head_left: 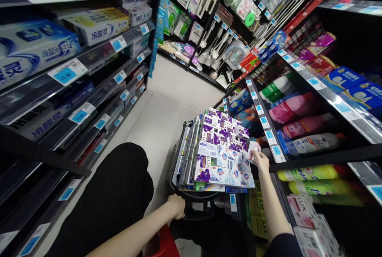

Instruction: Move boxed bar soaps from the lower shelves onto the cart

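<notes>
A black shopping basket or cart [172,177] stands on the floor in front of me, heaped with boxes. On top lie many soap boxes [222,141], purple-and-white LUX ones at the back and white-and-blue ones nearer me. My left hand [176,206] is closed around the near black rim or handle; which of the two I cannot tell. At the pile's right edge, my right hand [260,160] pinches a small pale pink-and-white soap box [253,148] between thumb and fingers. Whether that box touches the pile is unclear.
Toothpaste boxes [98,24] fill the left shelf. Bottles [294,108] lie on the right shelf, with pink LUX soap boxes [302,211] below. Kitchen tools [213,46] hang at the back. A tiled floor [167,90] runs between. Something red [164,243] shows below my left arm.
</notes>
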`<state>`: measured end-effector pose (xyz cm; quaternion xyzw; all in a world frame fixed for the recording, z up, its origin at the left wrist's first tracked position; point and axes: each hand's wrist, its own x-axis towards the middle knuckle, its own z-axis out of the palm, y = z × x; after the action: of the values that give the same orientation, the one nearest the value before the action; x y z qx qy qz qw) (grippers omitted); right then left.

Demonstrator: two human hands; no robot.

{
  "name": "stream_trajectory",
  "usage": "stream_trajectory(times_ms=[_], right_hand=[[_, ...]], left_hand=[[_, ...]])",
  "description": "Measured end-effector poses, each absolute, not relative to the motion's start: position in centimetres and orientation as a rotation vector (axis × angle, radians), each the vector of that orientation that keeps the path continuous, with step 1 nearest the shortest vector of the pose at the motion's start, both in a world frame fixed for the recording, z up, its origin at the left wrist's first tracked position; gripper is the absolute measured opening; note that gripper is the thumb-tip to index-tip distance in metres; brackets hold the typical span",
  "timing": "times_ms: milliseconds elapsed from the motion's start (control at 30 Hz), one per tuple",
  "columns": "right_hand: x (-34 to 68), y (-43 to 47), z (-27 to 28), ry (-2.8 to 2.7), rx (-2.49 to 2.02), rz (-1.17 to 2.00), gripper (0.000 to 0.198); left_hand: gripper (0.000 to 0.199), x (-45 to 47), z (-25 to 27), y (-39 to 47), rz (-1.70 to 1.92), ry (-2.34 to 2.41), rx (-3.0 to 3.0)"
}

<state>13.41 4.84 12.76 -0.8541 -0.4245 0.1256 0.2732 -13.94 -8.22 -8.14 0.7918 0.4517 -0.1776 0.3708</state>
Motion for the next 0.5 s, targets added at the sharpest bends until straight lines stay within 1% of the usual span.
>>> stream_trajectory(times_ms=[100,200,367,500], right_hand=[[14.4,8.7,11.8,-1.277,-2.492,0.235,0.051],[14.8,10.9,10.4,-1.395,-2.594,0.192,0.054],[15.2,12.2,8.4,-1.452,-2.657,0.119,0.060],[15.7,12.4,8.0,-1.452,-2.662,0.099,0.061]], left_hand=[[0.056,-13.6,-8.8,-8.3,-0.456,1.162,2.013],[0.056,-13.2,-9.2,-8.2,-0.474,1.170,2.006],[0.057,-12.8,-9.1,-8.1,-0.492,1.128,2.008],[0.054,-12.6,-8.8,-8.2,-0.484,1.089,2.011]])
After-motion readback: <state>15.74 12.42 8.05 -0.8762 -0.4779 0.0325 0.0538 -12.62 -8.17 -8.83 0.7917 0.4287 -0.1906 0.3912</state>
